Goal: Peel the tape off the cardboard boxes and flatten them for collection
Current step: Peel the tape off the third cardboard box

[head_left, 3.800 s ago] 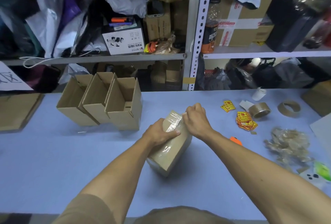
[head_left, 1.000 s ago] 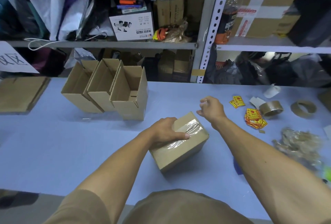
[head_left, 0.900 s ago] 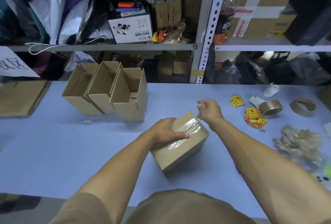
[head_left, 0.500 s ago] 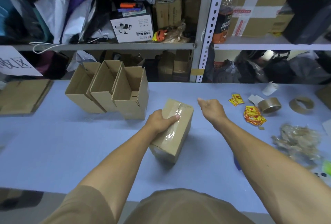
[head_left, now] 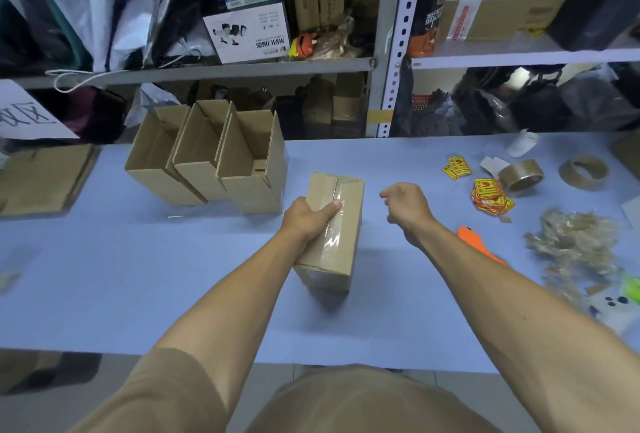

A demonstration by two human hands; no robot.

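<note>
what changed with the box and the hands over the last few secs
The right hand let go of the taped box and drew off to its right, now curled in the air holding nothing visible. The left hand kept its grip and turned the box so its long side points away from the person. The three opened boxes, tape rolls and pile of peeled tape stayed put.

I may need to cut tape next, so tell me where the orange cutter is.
In the head view the orange cutter lies on the blue table, right of the right forearm, between it and the pile of peeled tape.
</note>
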